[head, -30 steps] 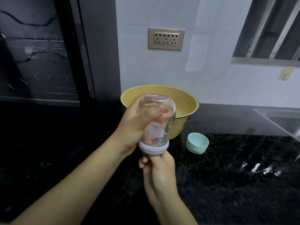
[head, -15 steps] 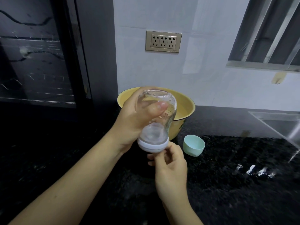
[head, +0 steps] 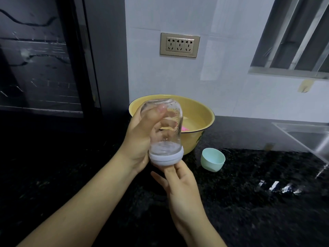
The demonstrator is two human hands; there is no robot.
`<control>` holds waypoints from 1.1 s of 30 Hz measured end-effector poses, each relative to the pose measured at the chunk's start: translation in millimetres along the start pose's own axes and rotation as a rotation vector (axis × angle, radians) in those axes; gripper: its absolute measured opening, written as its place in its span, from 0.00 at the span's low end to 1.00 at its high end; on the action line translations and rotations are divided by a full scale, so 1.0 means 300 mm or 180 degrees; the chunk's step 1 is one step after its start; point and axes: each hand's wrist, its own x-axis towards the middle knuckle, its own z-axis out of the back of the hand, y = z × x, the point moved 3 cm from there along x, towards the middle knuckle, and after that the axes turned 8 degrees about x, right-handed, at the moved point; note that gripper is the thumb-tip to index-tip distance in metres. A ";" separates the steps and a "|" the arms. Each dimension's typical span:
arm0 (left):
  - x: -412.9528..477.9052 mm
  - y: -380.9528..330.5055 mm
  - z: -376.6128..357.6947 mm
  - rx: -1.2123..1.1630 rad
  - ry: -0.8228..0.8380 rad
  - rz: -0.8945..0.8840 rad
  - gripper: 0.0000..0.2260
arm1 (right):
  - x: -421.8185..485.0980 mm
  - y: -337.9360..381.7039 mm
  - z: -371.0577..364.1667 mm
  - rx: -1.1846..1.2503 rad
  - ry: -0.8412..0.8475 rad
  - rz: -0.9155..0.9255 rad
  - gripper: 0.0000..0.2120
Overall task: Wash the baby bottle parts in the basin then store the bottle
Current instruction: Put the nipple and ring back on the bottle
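Where the bottle is: the clear baby bottle (head: 165, 125) hangs upside down in the air just in front of the yellow basin (head: 199, 111), its grey collar (head: 166, 157) lowest.
Left grip (head: 140, 139): fingers and thumb curl round the bottle's glass body, before the basin.
Right grip (head: 178, 184): below the collar, fingers loosely straight, one fingertip touching its underside; holds nothing.
Cup (head: 212, 158): mint green, on the black table (head: 249, 175), just right of the basin's front.
Inside the basin: a pink thing (head: 185, 128).

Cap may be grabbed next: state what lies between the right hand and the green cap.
Only bare countertop separates right hand and green cap, head view.
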 end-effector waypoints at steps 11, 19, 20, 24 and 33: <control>-0.006 0.003 0.025 -0.0222 -0.0181 0.0068 0.24 | 0.008 0.051 0.092 -0.1862 0.0297 0.1306 0.10; 0.007 0.006 0.018 -0.0513 -0.0376 -0.0224 0.26 | 0.040 0.093 0.093 -0.1840 0.0081 0.1046 0.12; 0.008 0.010 0.018 -0.0530 -0.0416 -0.0247 0.30 | 0.039 0.081 0.084 -0.1441 0.0066 0.0765 0.12; -0.009 0.019 0.013 -0.0438 -0.0525 -0.0343 0.45 | 0.029 0.037 0.073 -0.0351 -0.0049 0.0167 0.09; -0.039 0.015 -0.011 -0.0315 0.0011 -0.0655 0.34 | 0.032 -0.007 0.060 0.1308 -0.0178 0.0172 0.29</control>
